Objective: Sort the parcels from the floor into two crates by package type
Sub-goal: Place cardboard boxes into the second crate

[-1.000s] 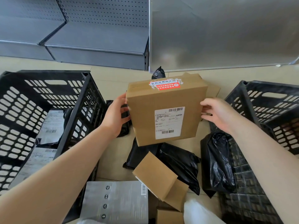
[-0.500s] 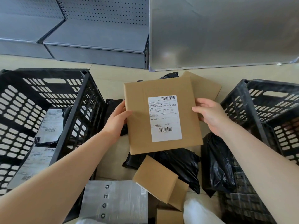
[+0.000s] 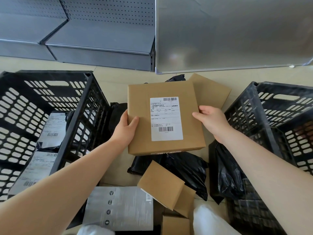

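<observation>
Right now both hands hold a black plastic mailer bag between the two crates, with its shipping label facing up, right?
Not quite: the head view shows both hands, left and right, holding a cardboard box, not a black bag. The rest stands.

Looks like a shop backroom or parcel sorting spot, w/ bare retail fittings. Grey metal shelving [image 3: 94, 39] w/ perforated pegboard backs lines the far wall, nothing on it; a plain metal panel [image 3: 233, 33] stands beside it. Beige tiled floor [image 3: 118, 77] carries labelled cardboard parcels [image 3: 162, 116], black poly mailers [image 3: 184, 168] and two black slotted plastic crates [image 3: 50, 102], i.e. courier goods.
</observation>
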Action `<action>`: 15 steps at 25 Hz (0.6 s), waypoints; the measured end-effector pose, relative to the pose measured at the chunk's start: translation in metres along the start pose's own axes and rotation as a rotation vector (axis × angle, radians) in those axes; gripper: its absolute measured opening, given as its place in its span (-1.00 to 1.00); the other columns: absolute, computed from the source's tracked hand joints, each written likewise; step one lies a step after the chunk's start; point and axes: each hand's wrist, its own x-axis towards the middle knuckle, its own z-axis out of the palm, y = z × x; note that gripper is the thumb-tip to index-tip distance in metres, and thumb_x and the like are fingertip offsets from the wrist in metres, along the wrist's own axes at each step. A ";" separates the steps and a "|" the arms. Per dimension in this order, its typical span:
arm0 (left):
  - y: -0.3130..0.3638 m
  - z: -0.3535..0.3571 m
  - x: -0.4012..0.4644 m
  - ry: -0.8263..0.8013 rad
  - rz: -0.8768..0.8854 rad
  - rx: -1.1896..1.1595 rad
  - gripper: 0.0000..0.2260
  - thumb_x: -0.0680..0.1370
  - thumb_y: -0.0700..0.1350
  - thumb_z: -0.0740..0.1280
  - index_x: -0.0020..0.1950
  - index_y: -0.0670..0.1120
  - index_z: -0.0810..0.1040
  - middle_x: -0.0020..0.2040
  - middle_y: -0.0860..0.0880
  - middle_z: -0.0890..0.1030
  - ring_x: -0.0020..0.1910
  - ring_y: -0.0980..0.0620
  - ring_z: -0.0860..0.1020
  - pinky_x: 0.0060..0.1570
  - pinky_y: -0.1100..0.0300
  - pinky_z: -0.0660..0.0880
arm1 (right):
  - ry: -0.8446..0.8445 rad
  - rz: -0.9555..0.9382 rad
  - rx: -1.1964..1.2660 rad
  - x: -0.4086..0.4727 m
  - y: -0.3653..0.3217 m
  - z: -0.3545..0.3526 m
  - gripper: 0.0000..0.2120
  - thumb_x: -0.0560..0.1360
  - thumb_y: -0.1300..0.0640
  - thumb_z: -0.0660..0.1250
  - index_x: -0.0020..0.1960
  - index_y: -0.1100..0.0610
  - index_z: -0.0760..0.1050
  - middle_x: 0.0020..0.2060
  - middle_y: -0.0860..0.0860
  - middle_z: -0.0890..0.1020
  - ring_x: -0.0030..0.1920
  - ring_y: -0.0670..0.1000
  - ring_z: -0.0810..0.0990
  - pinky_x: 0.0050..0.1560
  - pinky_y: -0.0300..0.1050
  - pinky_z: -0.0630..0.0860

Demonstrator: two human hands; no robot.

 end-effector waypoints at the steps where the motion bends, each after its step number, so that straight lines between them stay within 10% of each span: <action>1: 0.002 0.003 -0.001 0.018 -0.004 0.005 -0.55 0.66 0.10 0.17 0.55 0.10 0.24 0.28 0.09 0.53 0.20 0.05 0.53 0.14 0.12 0.45 | -0.018 0.007 0.048 0.000 -0.001 0.000 -0.50 0.60 0.19 0.36 0.51 0.16 0.37 0.32 -0.02 0.53 0.24 -0.08 0.49 0.22 -0.18 0.39; 9: 0.032 0.014 -0.004 0.078 0.013 -0.063 -0.68 0.66 0.10 0.17 0.34 -0.03 0.43 0.20 -0.03 0.59 0.03 0.02 0.58 0.03 0.03 0.56 | -0.119 0.128 0.181 -0.007 0.004 -0.021 -0.04 0.40 -0.18 0.53 0.62 -0.13 0.04 0.36 -0.11 0.49 0.27 0.01 0.54 0.32 0.11 0.48; 15: 0.093 0.041 -0.016 -0.071 0.057 -0.136 -0.58 0.63 0.18 0.15 0.48 0.13 0.36 0.24 0.08 0.56 0.17 0.03 0.57 0.23 -0.04 0.52 | -0.038 0.141 0.329 -0.013 -0.012 -0.086 -0.59 0.46 -0.11 0.48 0.28 -0.06 0.54 0.06 -0.03 0.73 0.10 0.10 0.69 0.13 0.13 0.60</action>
